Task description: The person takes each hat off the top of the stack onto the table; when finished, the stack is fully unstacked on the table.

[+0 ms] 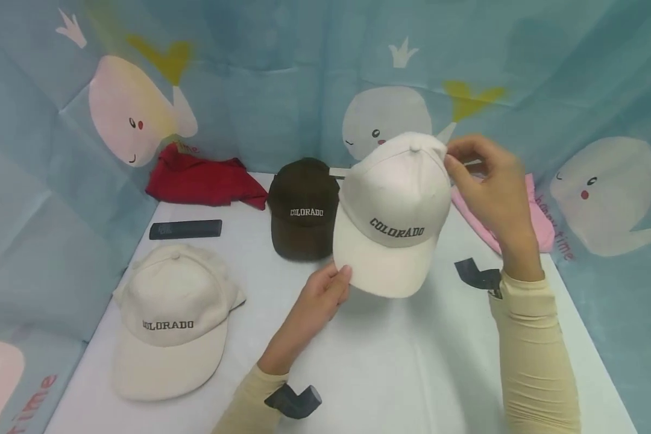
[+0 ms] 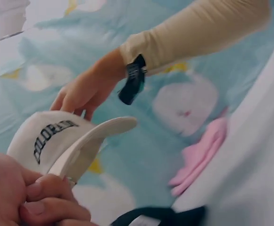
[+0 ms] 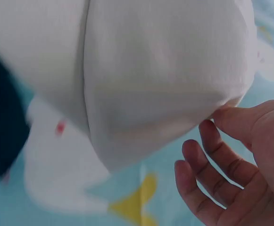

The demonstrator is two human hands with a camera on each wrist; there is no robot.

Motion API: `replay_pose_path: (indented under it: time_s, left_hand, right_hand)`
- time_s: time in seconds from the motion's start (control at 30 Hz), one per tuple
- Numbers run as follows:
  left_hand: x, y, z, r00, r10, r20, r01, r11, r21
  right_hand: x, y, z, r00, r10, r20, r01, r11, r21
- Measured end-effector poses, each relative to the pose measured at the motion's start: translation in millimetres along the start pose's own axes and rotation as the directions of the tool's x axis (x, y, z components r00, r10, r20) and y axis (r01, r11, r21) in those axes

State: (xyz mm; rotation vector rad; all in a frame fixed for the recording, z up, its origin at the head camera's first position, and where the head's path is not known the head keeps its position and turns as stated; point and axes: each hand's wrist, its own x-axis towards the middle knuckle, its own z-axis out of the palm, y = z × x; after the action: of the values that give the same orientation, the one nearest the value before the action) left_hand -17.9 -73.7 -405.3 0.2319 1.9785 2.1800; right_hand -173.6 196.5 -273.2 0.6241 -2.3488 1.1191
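A white baseball cap (image 1: 396, 199) with COLORADO across its front is held up above the table, its brim tilted down toward the lower left. My left hand (image 1: 320, 292) pinches the brim's left edge between thumb and fingers. At the crown's upper right, my right hand (image 1: 490, 187) pinches the fabric with thumb and index finger. The right wrist view shows that pinch close up, the other fingers of the right hand (image 3: 231, 165) loosely bent beside the cap (image 3: 165, 61). In the left wrist view the left hand (image 2: 37, 197) covers part of the cap (image 2: 52, 136).
A cream COLORADO cap (image 1: 170, 301) lies at the front left, a dark brown one (image 1: 304, 211) at the back middle. Behind are a black oblong case (image 1: 185, 229), folded red cloth (image 1: 201, 178) and pink cloth (image 1: 539, 220). A blue whale-print curtain (image 1: 271, 78) surrounds the white table (image 1: 401, 374).
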Motion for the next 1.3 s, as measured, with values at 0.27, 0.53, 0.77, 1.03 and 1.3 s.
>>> replay_pose_path:
  time_s: [0.27,0.53,0.77,1.03,1.3]
  left_hand:
    - [49.0,-13.2,36.6,0.999,-0.037,0.016,0.036,0.998,0.059]
    - [70.4,-39.0,71.1,0.993,-0.116,0.025,0.113,0.986,0.121]
    - [76.5,-43.4,83.3,0.988,-0.153,0.017,0.148,0.978,0.149]
    - [88.4,-48.2,94.1,0.971,-0.239,0.005,0.232,0.948,0.216]
    - [98.6,-62.0,101.2,0.939,-0.344,0.019,0.326,0.904,0.275]
  right_hand:
    - [-6.6,53.3,-39.4,0.988,0.148,0.040,-0.138,0.972,-0.189]
    - [-32.9,91.4,-53.6,0.955,0.284,0.083,-0.249,0.923,-0.293]
    - [-43.4,106.8,-58.9,0.938,0.341,0.065,-0.304,0.897,-0.319]
    - [-49.7,119.8,-59.8,0.899,0.433,0.061,-0.390,0.858,-0.334]
    - [-59.1,152.1,-54.4,0.903,0.420,0.093,-0.371,0.870,-0.325]
